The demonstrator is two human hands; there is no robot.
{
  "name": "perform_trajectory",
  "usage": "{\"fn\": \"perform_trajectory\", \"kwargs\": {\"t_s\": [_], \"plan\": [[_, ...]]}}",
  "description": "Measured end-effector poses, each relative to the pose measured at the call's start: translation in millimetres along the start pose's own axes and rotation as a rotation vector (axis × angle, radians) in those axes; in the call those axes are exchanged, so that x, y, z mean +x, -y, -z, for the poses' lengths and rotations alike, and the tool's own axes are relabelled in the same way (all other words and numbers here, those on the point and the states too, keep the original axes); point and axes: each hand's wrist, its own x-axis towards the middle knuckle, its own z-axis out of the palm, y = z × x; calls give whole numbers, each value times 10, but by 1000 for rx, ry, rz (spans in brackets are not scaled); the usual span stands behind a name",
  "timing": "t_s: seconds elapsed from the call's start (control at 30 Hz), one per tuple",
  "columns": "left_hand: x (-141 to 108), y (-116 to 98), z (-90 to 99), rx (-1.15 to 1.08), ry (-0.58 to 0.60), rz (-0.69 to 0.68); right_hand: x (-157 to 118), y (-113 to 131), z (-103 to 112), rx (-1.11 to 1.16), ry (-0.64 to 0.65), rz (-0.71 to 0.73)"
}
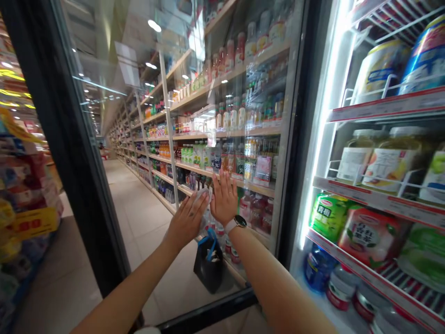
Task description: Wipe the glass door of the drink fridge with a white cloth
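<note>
A black-framed glass door (146,120) stands in front of me, swung away from the lit cooler. My left hand (187,218) presses a crumpled whitish cloth (204,197) against the glass, and some of the cloth is hidden under its fingers. Beside it, my right hand (224,197) lies flat on the pane with its fingers stretched upward. A watch (239,221) with a light strap is on that wrist. Below both hands, beyond the glass or reflected in it, a dark bag (208,266) with a blue strip appears near the floor.
At right, an open cooler holds bottles and drink packs on wire shelves (375,204) with price strips. Long shelves of bottled drinks (194,169) show through or in the glass. Stacked goods with a yellow price sign (36,222) stand left, past the door frame (74,153).
</note>
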Motion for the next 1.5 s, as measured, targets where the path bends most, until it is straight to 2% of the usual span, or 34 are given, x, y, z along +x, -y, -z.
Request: {"fn": "perform_trajectory", "kwargs": {"t_s": [0.07,0.17,0.3,0.4,0.63,0.77,0.87,0.97,1.13,1.23,1.33,1.5], "plan": [[157,87,30,9,-23,17,-7,5,-18,9,-4,-3],[477,189,46,27,-80,123,-17,13,-35,22,-18,-12],[717,195,17,7,-95,205,-28,16,-31,38,-15,-21],[655,136,-16,-4,-81,157,-31,15,-28,34,-31,-5],[256,7,-76,6,-70,72,-20,17,-18,30,-11,-15],[5,-101,-38,47,-38,35,-17,7,-6,31,12,-12],[-84,-124,27,62,-16,4,-13,3,-9,25,17,-4],[41,-31,91,66,-9,11,-8,9,-19,31,-26,7],[610,263,125,57,-75,146,-9,18,-14,35,-32,-7],[829,341,79,39,-124,185,-8,17,-4,37,-25,-6],[811,301,28,23,-127,178,-9,16,-1,28,-35,1],[493,138,-23,22,-76,130,-14,9,-8,17,-40,7]]}}
